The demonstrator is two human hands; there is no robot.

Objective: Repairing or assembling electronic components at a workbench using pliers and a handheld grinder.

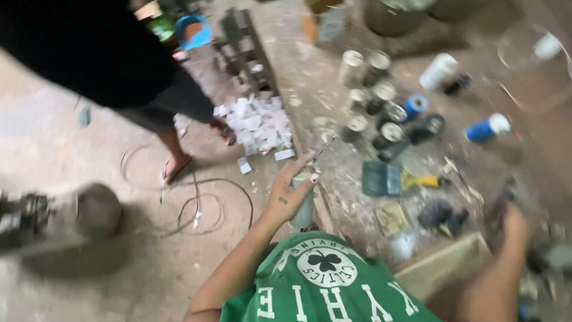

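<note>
Two hands: left hand is wrapped around a grey can at the workbench near edge; right hand is blurred, grip unclear.
Risk: can could slip floorward, judging by the edge position.
Clutter: cans crowd the bench's far side.

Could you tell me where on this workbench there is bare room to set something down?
Bare bench lies left of the tin cans, toward the far edge. The middle is crowded: cans, blue spools and a green box.
</note>
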